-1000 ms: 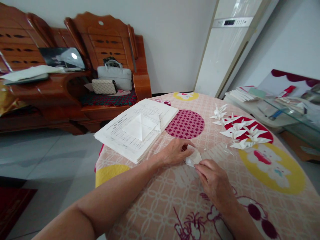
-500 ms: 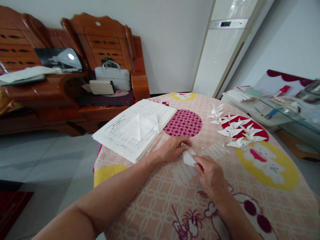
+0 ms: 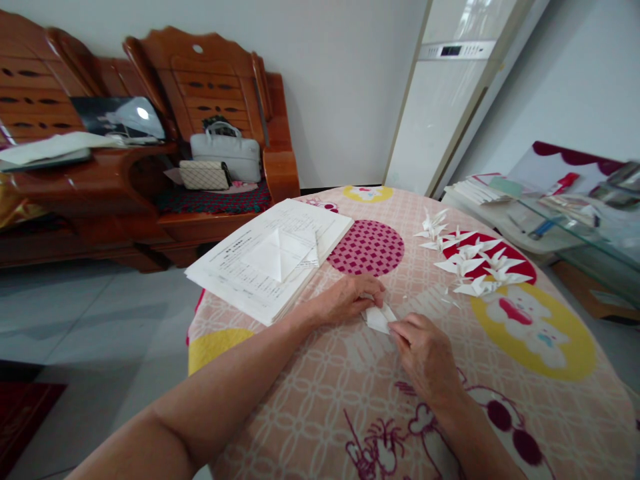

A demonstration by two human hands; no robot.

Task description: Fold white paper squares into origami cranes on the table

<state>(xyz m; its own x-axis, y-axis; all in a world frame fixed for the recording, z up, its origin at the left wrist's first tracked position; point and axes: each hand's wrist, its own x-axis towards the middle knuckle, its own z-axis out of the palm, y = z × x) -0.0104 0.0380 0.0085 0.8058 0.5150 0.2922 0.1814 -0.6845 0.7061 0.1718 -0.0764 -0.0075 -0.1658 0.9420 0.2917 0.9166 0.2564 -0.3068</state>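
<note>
Fingers (image 3: 371, 288) of the left hand (image 3: 349, 299) and the right hand (image 3: 427, 350) pinch 1 small folded paper (image 3: 379, 320) over the table (image 3: 310, 393), slightly below the middle of the frame, while white paper cranes (image 3: 465, 267) stand toward the right side

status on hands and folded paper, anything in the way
Left hand, right hand: both touching folded paper. Paper cranes to the right, paper stack to the left; neither between hands.

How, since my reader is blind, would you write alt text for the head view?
A person's left hand and right hand hold a small folded white paper over a patterned tablecloth; white origami cranes sit to the right, a stack of printed sheets to the left.
</note>
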